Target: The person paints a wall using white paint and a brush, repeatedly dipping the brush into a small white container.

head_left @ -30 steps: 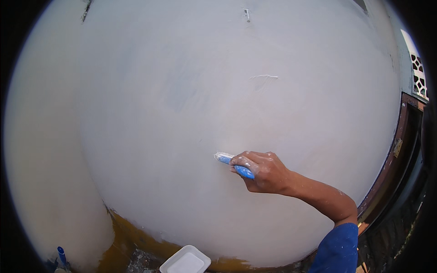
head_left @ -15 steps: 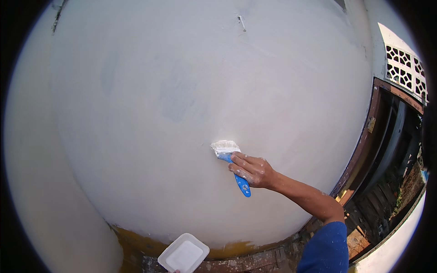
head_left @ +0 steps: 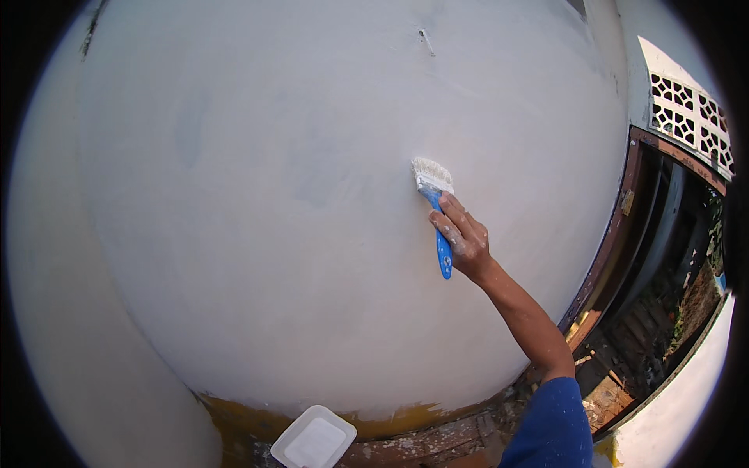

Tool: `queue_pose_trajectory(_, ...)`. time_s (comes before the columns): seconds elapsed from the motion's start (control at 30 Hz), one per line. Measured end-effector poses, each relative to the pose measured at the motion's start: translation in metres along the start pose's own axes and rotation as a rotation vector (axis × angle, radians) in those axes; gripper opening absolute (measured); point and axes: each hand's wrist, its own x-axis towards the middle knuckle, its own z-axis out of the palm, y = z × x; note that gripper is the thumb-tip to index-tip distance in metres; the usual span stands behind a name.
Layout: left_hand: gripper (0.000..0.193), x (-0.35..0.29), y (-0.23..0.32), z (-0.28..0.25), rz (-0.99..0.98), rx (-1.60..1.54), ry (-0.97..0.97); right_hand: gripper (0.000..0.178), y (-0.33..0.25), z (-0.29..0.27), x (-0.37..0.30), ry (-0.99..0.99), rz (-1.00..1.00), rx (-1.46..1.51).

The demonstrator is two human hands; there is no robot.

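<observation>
My right hand [head_left: 466, 235] grips a paintbrush [head_left: 441, 226] by its blue handle. Its wide bristles, coated in white paint, point upward against the pale wall [head_left: 257, 257]. White paint spots the fingers and the blue handle. At the lower edge a shallow white plastic tub [head_left: 315, 438] is held up in front of the wall's foot. My left hand at the tub's near rim is almost wholly cut off by the picture's edge; a fingertip showed there a moment earlier.
A small fitting [head_left: 427, 43] sticks out of the wall above the brush. Yellowish-brown paint [head_left: 390, 423] runs along the wall's foot. To the right stand a brown door frame [head_left: 616, 226] and a white patterned vent block [head_left: 690, 117]. Debris [head_left: 608, 402] lies on the ground by the doorway.
My right hand has moved the brush up and somewhat to the right along the wall, and the arm reaches higher. The white tub stays nearly in the same place.
</observation>
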Motion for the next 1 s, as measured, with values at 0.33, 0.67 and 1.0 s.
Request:
queue_pose_trajectory(0.33,0.05,-0.006,0.022,-0.019,-0.001,-0.008,0.035,0.026,-0.13,-0.018,-0.009,-0.134,0.173,0.534)
queue_pose_trajectory(0.67,0.049,-0.004,0.014,-0.038,0.009,-0.045,0.003,0.019,-0.082,0.054,0.089,-0.044,0.015,0.036)
queue_pose_trajectory(1.0,0.049,-0.035,0.034,-0.03,0.025,-0.075,0.034,0.024,-0.14,0.051,0.065,-0.278,0.225,0.681)
